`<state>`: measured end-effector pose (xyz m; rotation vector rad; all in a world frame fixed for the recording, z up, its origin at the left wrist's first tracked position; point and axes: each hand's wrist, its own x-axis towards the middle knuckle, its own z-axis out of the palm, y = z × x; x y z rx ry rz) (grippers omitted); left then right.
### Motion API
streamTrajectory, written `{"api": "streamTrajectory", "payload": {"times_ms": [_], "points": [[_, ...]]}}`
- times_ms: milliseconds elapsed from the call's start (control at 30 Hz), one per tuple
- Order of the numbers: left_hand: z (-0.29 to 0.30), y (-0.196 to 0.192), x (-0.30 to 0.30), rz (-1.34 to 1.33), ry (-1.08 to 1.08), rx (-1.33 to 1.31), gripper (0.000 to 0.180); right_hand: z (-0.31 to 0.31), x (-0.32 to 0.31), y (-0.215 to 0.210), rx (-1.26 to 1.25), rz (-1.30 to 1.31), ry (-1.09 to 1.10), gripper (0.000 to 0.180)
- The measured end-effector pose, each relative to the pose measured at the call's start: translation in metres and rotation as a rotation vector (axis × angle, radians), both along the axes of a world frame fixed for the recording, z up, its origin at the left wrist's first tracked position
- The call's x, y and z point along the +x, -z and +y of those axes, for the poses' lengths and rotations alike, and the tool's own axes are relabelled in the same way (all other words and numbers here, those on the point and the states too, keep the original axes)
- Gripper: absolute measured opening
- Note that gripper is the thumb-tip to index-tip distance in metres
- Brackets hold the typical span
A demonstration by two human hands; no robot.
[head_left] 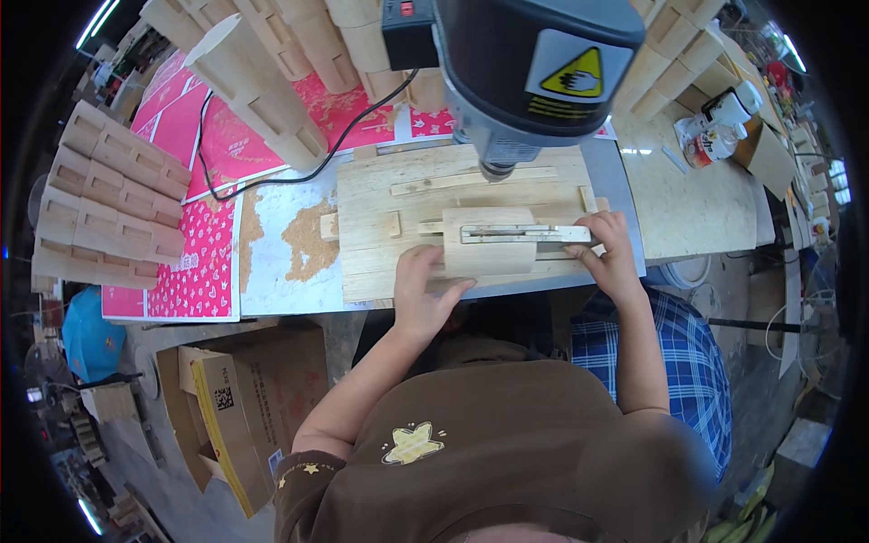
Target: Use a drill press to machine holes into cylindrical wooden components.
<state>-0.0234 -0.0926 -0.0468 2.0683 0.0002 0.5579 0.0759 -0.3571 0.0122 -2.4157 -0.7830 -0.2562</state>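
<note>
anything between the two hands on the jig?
Head view: between the left hand and right hand lies the curved wooden block, its slotted wooden strip on top. Both hands touch the block, which rests on the wooden jig board.

Curved block (487,242) – pale raw wood, matt; drill head (534,63) – dark glossy plastic.

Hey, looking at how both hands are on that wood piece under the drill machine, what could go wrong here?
1. The right hand and left hand press on the slotted wood piece close below the machine head; a slip might bring fingers toward the bit.
2. The black cord trails across the bench and could snag.
3. Sawdust beside the wooden jig board may let work slide.
</note>
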Motion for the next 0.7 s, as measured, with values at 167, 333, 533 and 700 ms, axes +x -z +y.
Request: {"api": "streamTrajectory", "payload": {"times_ms": [167,333,533,700], "points": [[-0.002,-0.002,0.032,-0.107,-0.041,0.311,0.062,0.010,0.035,0.005,0.030,0.045,0.093,0.035],[0.007,-0.001,0.047,-0.121,-0.162,0.400,0.054,0.021,0.058,0.012,0.188,0.155,0.053,0.038],[0.042,0.020,0.043,-0.026,0.012,0.297,0.057,0.037,0.048,0.010,0.211,0.212,-0.015,0.041],[0.043,0.011,0.055,-0.087,0.063,0.287,0.045,0.014,0.093,-0.069,0.312,0.094,-0.014,0.040]]}}
